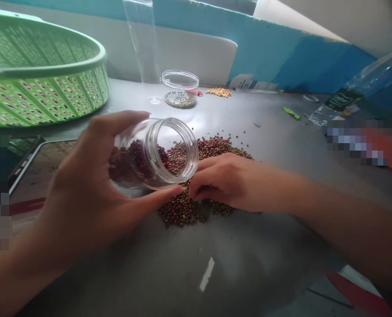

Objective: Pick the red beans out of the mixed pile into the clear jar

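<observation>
My left hand (80,189) is wrapped round a clear jar (153,152) tipped on its side, its open mouth facing right. Dark red beans (139,160) lie inside the jar. Beneath and behind the mouth spreads a pile of mixed red and green beans (183,209) on the grey table. My right hand (225,182) is at the pile, just right of the jar mouth, with its fingers curled and pressed together. Whatever lies between those fingertips is hidden.
A green plastic basket (50,94) stands at the left, near a flat tray-like object (47,156). Behind the pile are a round clear container (180,90) with pale seeds and some yellow kernels (219,92). A plastic bottle (344,97) leans at the right.
</observation>
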Demonstrator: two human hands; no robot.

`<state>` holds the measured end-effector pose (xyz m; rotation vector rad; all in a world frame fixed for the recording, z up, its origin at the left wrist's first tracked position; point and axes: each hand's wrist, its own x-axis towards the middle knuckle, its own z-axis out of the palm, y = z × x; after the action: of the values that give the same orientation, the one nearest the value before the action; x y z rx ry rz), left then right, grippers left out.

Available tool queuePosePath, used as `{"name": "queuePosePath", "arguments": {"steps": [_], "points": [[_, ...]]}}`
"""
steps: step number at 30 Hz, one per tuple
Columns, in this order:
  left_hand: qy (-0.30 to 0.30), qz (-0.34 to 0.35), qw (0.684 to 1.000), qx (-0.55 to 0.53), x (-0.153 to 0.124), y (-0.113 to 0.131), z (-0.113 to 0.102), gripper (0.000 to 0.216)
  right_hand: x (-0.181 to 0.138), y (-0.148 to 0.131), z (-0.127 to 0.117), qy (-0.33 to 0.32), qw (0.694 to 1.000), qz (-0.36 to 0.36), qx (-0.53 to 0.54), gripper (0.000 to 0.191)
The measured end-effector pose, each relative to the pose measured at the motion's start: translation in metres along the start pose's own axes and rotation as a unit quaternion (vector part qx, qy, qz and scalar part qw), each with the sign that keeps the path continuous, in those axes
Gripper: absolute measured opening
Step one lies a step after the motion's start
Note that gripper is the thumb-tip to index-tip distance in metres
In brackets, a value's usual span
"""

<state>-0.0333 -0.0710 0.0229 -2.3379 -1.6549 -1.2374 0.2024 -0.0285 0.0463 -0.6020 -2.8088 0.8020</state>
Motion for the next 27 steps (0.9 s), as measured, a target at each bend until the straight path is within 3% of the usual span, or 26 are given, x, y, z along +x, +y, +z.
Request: {"name": "queuePosePath", "arguments": {"steps": [8, 13, 15, 20, 23, 27], "points": [[-0.012, 0.006, 1.0, -0.014, 0.001, -0.003, 0.0, 0.09, 0.001, -0.002, 0.006, -0.003, 1.0, 0.015, -0.026, 0.014], [-0.017, 0.012, 1.0, -0.004, 0.001, -0.003, 0.002, 0.087, -0.004, -0.003, -0.005, -0.011, 0.999, 0.029, -0.018, 0.011], [-0.017, 0.005, 1.0, -0.005, 0.001, -0.003, 0.002, 0.086, -0.006, -0.005, -0.013, 0.017, 0.999, 0.035, -0.008, 0.008], [-0.029, 0.049, 0.998, -0.003, 0.001, -0.003, 0.001, 0.086, -0.004, -0.017, -0.019, 0.194, 0.98, 0.036, -0.021, 0.01], [-0.033, 0.08, 0.996, 0.007, 0.0, -0.003, 0.001, 0.088, -0.004, -0.025, -0.014, 0.189, 0.982, 0.004, -0.03, 0.013], [-0.024, 0.027, 0.999, -0.012, 0.0, -0.001, 0.001, 0.084, -0.008, -0.025, -0.01, 0.18, 0.984, 0.002, -0.008, 0.014]]}}
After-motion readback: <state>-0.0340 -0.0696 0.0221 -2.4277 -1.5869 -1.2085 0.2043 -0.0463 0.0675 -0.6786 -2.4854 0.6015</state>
